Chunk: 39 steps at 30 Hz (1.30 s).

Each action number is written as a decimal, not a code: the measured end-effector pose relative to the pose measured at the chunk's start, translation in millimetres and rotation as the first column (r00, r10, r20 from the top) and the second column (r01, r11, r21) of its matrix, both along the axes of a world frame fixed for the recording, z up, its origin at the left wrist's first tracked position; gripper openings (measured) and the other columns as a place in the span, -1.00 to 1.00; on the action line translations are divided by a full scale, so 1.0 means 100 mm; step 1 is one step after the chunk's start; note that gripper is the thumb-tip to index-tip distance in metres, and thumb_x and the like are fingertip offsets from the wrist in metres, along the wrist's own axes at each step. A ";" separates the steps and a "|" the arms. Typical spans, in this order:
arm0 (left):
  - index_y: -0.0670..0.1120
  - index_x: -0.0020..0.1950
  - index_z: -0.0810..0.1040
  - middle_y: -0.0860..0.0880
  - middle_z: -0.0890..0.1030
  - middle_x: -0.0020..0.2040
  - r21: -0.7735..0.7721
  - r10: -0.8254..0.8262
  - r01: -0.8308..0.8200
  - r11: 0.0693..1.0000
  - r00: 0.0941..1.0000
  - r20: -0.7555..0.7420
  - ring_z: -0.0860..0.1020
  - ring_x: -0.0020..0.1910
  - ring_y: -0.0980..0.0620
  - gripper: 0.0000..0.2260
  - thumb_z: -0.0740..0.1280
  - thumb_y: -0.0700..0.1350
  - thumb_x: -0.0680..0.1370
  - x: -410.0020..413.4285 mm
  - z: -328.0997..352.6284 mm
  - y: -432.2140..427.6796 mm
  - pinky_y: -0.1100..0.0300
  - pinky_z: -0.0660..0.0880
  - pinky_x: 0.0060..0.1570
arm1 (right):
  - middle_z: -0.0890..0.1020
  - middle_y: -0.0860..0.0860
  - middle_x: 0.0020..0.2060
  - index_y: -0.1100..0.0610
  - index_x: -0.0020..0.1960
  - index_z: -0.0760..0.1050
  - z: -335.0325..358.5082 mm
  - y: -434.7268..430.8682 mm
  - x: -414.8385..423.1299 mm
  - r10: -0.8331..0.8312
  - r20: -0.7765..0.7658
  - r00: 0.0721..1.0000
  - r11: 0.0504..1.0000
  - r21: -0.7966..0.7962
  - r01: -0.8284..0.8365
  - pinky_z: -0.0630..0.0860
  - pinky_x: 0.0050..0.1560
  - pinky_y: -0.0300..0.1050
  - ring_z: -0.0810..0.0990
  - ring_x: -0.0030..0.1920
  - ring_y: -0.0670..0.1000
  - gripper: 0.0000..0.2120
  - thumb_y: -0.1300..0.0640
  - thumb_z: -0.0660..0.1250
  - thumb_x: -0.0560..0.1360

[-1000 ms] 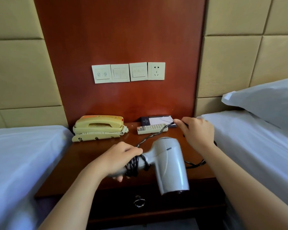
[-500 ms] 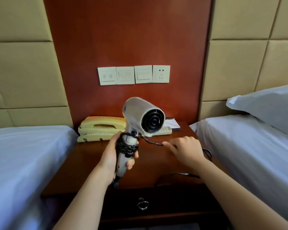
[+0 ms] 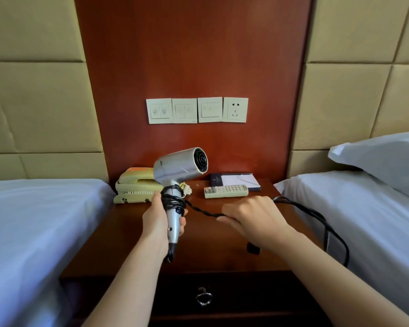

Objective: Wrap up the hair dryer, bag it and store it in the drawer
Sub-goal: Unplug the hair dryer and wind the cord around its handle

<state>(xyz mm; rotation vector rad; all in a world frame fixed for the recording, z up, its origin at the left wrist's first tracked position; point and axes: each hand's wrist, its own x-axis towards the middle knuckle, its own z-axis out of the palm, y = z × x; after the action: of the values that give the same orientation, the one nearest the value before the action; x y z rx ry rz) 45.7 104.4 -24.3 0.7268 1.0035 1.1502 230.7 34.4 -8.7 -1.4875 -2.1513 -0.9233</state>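
The left hand (image 3: 158,219) grips the dryer (image 3: 180,169) by its handle, upright above the bench (image 3: 213,251). The black cord (image 3: 203,211) is coiled around the handle and runs right into the right hand (image 3: 255,215), which holds it. The drawer (image 3: 246,296) is closed. A phone (image 3: 135,185) and a remote (image 3: 226,191) lie far.

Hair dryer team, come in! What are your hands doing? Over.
Left hand grips hair dryer handle, upright. Right hand holds cord; few turns wound, rest trailing loose. Drawer shut; no bag in view.
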 end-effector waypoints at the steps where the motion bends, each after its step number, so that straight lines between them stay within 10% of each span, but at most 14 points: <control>1: -0.30 -0.09 0.54 -0.20 0.56 -0.37 0.027 0.046 -0.044 0.999 0.996 -0.074 0.40 -0.69 0.00 -0.46 0.08 0.17 0.60 0.00 0.01 -0.02 0.30 0.36 -0.64 | 0.50 -0.06 -0.56 0.02 -0.41 0.42 0.03 -0.02 -0.03 0.010 0.005 1.000 1.000 0.022 -0.010 -0.06 -0.55 -0.26 0.47 -0.56 0.00 -0.65 -0.13 0.09 0.44; 5: -0.20 0.00 0.58 -0.18 0.64 -0.30 0.240 0.188 -0.091 0.967 0.887 -0.422 0.52 -0.58 -0.04 -0.57 0.14 0.14 0.58 0.01 0.05 -0.12 0.24 0.42 -0.56 | 0.50 -0.05 -0.56 0.03 -0.35 0.47 0.15 -0.07 -0.16 0.086 -0.011 0.996 0.993 0.087 -0.084 0.04 -0.55 -0.27 0.47 -0.58 -0.01 -0.68 -0.06 0.09 0.46; 12: 0.01 0.00 0.56 -0.04 0.63 -0.32 0.404 0.212 0.284 0.870 0.524 -0.825 0.62 -0.51 -0.01 -0.61 0.07 0.23 0.56 0.04 0.11 -0.27 0.17 0.52 -0.44 | 0.40 -0.02 -0.61 0.08 -0.44 0.40 0.26 -0.11 -0.21 0.029 -0.016 0.999 0.982 0.187 -0.026 0.01 -0.54 -0.29 0.37 -0.65 0.04 -0.70 -0.01 0.21 0.42; 20: 0.12 -0.03 0.50 0.03 0.45 -0.48 0.377 0.128 0.534 0.757 0.444 -0.887 0.59 -0.36 -0.04 -0.44 -0.14 0.41 0.43 0.01 0.12 -0.44 0.04 0.59 -0.25 | 0.47 -0.05 -0.61 0.03 -0.42 0.52 0.34 -0.17 -0.16 0.028 -0.088 0.996 0.978 0.208 -0.009 -0.15 -0.46 -0.40 0.34 -0.67 -0.03 -0.63 -0.10 0.12 0.43; 27: 0.04 -0.02 0.52 0.03 0.57 -0.21 0.312 0.227 0.636 0.706 0.213 -0.950 0.53 -0.22 0.02 -0.45 0.13 0.46 0.36 0.08 0.18 -0.48 0.05 0.51 -0.18 | 0.44 -0.04 -0.59 0.07 -0.42 0.45 0.34 -0.17 -0.19 0.074 -0.029 0.997 0.980 0.189 -0.067 -0.15 -0.46 -0.38 0.33 -0.65 -0.02 -0.69 -0.08 0.26 0.41; 33: 0.11 0.06 0.57 0.00 0.63 -0.03 0.251 0.186 0.664 0.705 0.168 -0.968 0.57 -0.09 -0.02 -0.23 -0.01 0.60 0.19 0.08 0.17 -0.43 -0.04 0.55 -0.02 | 0.46 -0.05 -0.56 0.08 -0.37 0.46 0.32 -0.25 -0.30 0.155 -0.029 0.987 0.973 0.177 -0.148 -0.07 -0.51 -0.33 0.40 -0.63 0.04 -0.70 -0.04 0.16 0.45; 39: 0.09 0.10 0.54 0.00 0.53 -0.19 0.217 0.185 0.675 0.705 0.120 -0.975 0.47 -0.33 0.02 -0.63 0.12 0.28 0.52 0.10 0.21 -0.49 0.11 0.40 -0.32 | 0.46 -0.05 -0.58 0.07 -0.41 0.46 0.32 -0.27 -0.31 0.121 -0.057 0.991 0.980 0.163 -0.110 -0.12 -0.46 -0.37 0.39 -0.63 0.02 -0.69 -0.07 0.18 0.42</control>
<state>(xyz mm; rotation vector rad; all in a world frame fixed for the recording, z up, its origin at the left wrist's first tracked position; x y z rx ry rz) 55.7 55.3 -3.5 2.4328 1.4085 0.4698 199.3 7.8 23.2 -1.2844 -2.0403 -0.9659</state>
